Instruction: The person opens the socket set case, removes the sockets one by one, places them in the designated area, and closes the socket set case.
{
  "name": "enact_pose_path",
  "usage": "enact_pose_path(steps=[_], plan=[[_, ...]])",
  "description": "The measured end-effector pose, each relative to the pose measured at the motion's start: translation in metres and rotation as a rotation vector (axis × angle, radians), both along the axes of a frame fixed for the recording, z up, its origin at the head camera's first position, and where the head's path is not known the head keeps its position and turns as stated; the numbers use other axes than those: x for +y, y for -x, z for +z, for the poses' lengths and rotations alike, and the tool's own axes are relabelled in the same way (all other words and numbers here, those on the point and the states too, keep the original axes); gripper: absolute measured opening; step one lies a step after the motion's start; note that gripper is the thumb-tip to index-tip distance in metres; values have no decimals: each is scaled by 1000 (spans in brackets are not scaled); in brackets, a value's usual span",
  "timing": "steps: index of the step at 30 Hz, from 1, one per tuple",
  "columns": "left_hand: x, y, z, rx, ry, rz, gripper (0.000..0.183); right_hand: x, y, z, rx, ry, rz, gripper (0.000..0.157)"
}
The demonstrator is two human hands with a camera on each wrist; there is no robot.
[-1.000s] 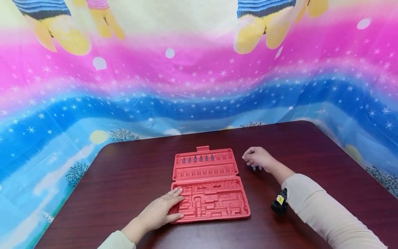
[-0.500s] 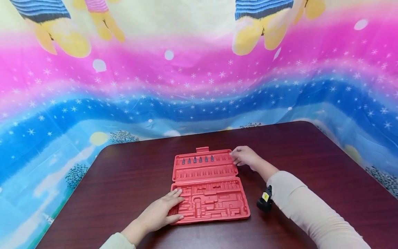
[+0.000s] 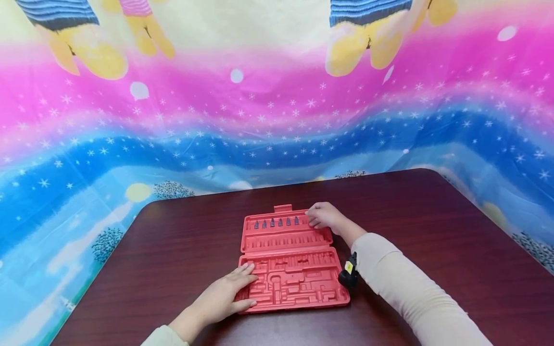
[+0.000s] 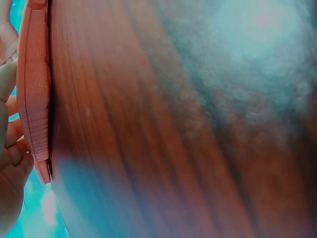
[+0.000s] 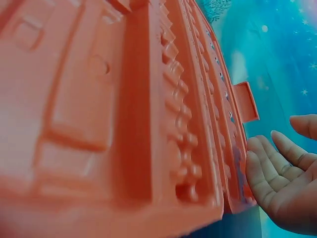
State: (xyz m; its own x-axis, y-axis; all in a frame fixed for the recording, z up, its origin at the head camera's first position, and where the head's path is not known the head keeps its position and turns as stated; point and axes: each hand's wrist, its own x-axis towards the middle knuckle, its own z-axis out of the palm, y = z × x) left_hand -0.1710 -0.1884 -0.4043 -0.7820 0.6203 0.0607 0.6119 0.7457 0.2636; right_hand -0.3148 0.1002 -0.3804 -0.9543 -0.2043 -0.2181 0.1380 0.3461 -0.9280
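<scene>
An open red plastic case (image 3: 298,303) with moulded slots lies flat on the table, its lid half at the back. Several dark screwdriver bits (image 3: 280,222) stand in a row along the lid's upper left. Over the upper right of the lid, my right hand (image 3: 326,218) pinches a small bit, almost wholly hidden by its fingers. In the right wrist view, that hand (image 5: 287,183) is beside the lid's end, with no bit showing. My left hand (image 3: 220,298) rests on the lower left edge of the case, fingers and thumb extended.
The dark wooden table (image 3: 186,230) reaches back to a patterned cloth backdrop (image 3: 268,120). A small black camera (image 3: 348,274) hangs at my right wrist. A latch tab (image 3: 283,208) sticks out behind the lid. My right sleeve (image 3: 402,283) covers the table right of the case.
My right hand has moved left, from above some loose bits on the table to the lid's upper right slots. My left hand and the case have stayed put.
</scene>
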Motion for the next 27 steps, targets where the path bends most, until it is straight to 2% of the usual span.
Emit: enact_pose_path(steps=[7,15,27], plan=[[-1,0,-1,11,-2,-1,53,-15,7,0,6,18,6,23],[1,-1,0,2,6,-1,53,-26,15,-5,-12,-15,27,22],[1,1,-1,-1,3,9,57,-36,25,-7,-47,-78,-35,23]])
